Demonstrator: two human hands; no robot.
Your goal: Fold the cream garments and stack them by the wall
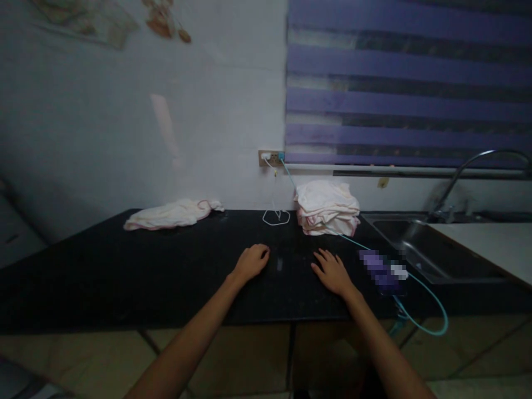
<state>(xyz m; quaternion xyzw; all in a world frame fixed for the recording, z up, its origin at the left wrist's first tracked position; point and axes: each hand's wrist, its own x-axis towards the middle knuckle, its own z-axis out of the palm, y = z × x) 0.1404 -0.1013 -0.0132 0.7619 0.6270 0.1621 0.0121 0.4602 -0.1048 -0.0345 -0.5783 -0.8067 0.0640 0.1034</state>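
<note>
My left hand [251, 261] rests on the black countertop [166, 277] near the middle. Its fingers curve loosely down, with a small gap by the thumb and nothing visible in them. To its right, my right hand [332, 271] lies palm down with its fingers spread, also holding nothing. Just behind the right hand sits a stack of folded white cloths [327, 208] with pinkish edges. A single crumpled white cloth [174, 214] lies far left against the wall, apart from both hands.
Right of my right hand lies a blurred purple phone-like object [378, 269] with a teal cable [440, 327] looping over the counter edge. A wall socket [271, 158] holds two plugs; a white cord [276, 223] hangs onto the counter. The steel sink [415, 244] and faucet [461, 172] stand right.
</note>
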